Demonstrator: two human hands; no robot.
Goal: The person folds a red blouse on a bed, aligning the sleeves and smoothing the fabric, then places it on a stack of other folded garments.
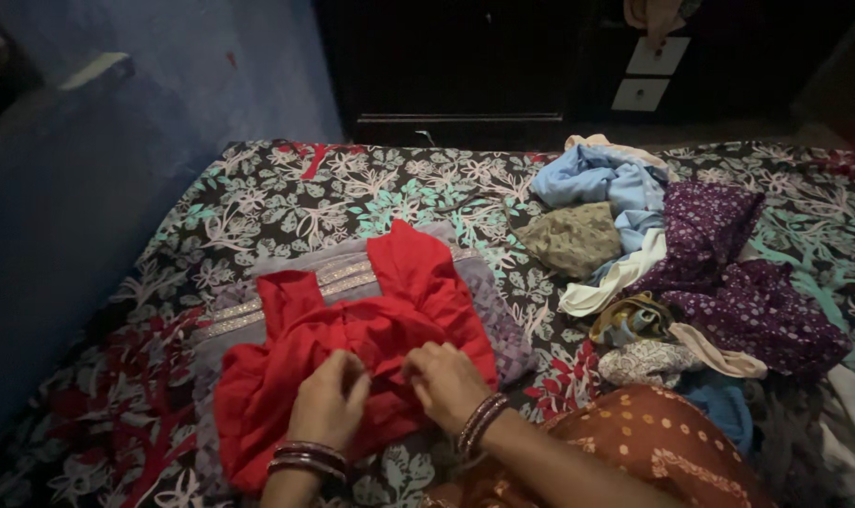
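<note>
A crumpled red garment [352,334] lies on top of a folded grey cloth with a glittery band [295,282] on the bed. My left hand [328,400] pinches the red fabric near its lower middle. Just right of it, my right hand [444,381] grips the same red cloth. Both wrists carry dark bangles. The hands sit close together, fingers curled into the fabric.
The bed carries a dark floral sheet [286,202]. A heap of loose clothes [672,273] sits to the right: light blue, olive, purple dotted, white. An orange dotted garment [653,442] covers my lap. A blue wall [88,188] runs along the left; dark furniture [465,66] stands behind.
</note>
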